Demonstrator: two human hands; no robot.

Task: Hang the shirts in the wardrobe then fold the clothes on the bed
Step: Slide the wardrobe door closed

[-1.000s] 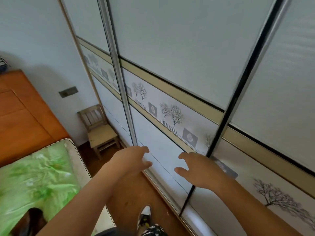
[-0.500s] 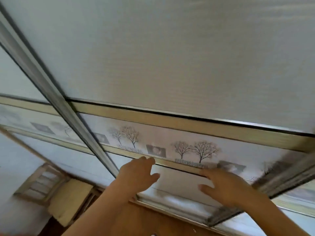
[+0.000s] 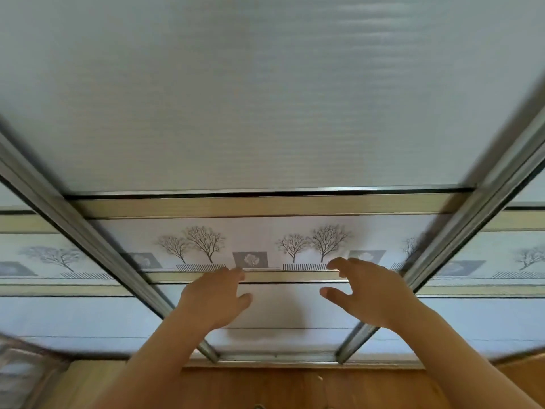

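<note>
I am facing the closed sliding wardrobe door (image 3: 271, 113) square on, and I am working across it from the left. The left frame rail (image 3: 88, 234) is running diagonally past my left hand (image 3: 216, 296), which is empty, fingers loosely spread, fingertips at the gold trim strip (image 3: 265, 276) under the band of printed trees (image 3: 206, 243); whether they are touching the panel I cannot tell. My right hand (image 3: 368, 290) is likewise empty and spread, its fingertips at the same strip, with the right frame rail (image 3: 460, 240) just beside the wrist.

No shirts and no bed are showing here; the wardrobe is shut, so opening it looks like the step in hand. To do it well, I am judging that flat palms on this smooth panel may slip, so I should be hooking fingers on a rail edge and pushing sideways along the floor track (image 3: 277, 357), evenly, without leaning into the panel.

Compared with half a second ago, the view is swinging level and centred on the middle door, and both hands are sitting slightly further apart along the strip.
</note>
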